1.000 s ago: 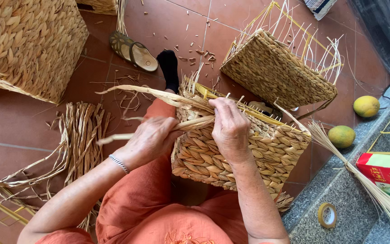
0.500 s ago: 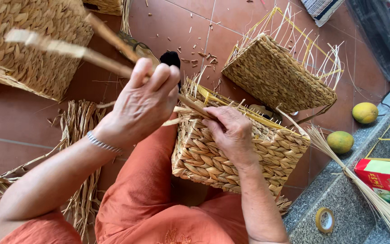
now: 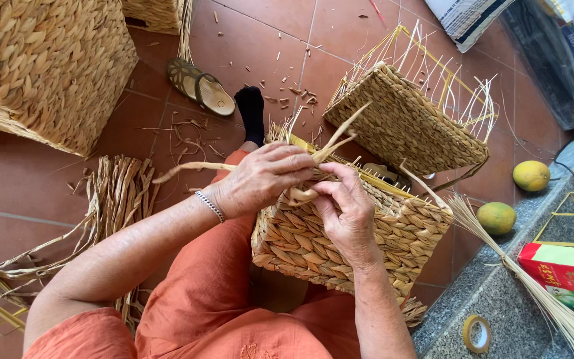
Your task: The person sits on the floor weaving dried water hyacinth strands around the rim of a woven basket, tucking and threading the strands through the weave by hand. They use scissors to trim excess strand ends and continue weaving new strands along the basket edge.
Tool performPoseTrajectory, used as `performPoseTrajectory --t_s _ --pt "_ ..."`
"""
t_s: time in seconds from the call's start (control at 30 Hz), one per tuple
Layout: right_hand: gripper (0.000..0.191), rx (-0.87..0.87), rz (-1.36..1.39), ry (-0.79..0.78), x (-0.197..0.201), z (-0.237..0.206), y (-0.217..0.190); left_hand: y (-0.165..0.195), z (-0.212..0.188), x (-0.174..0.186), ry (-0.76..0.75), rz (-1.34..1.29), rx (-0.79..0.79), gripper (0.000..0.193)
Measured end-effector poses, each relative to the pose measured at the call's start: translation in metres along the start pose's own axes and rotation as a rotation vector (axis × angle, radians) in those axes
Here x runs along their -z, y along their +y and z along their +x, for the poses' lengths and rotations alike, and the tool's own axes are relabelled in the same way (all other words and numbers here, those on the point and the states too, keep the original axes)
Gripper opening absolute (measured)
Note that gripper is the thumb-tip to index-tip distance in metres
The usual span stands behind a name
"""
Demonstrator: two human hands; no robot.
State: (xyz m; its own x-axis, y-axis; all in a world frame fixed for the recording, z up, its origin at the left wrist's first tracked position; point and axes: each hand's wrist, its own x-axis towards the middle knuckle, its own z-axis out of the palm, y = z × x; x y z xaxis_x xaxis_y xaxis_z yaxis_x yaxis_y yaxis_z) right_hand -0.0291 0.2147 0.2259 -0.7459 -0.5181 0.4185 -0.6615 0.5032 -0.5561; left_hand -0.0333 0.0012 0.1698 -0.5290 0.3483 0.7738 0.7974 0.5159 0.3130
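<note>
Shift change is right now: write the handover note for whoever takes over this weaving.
Left hand: grips flat straw strands at the rim of the woven basket.
Right hand: presses on the rim beside it, pinching a strand.
Basket rests on the lap; its walls are woven, the rim is unfinished with loose ends sticking up.
Spare straw bundle lies on the floor to the left.

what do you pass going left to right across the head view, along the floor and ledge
big woven basket → bundle of loose straw strips → sandal → basket being woven on the lap → roll of tape → yellow-green fruit → red box
</note>
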Motion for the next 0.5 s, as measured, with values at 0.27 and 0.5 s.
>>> performPoseTrajectory --t_s 0.27,0.5 --pt "0.020 0.084 -0.089 -0.002 -0.004 -0.005 -0.001 0.028 -0.005 -0.005 -0.167 -0.009 0.221 0.045" --pt "0.018 0.089 -0.199 -0.101 -0.009 -0.005 -0.003 0.002 -0.011 0.008 -0.022 -0.588 0.685 0.041"
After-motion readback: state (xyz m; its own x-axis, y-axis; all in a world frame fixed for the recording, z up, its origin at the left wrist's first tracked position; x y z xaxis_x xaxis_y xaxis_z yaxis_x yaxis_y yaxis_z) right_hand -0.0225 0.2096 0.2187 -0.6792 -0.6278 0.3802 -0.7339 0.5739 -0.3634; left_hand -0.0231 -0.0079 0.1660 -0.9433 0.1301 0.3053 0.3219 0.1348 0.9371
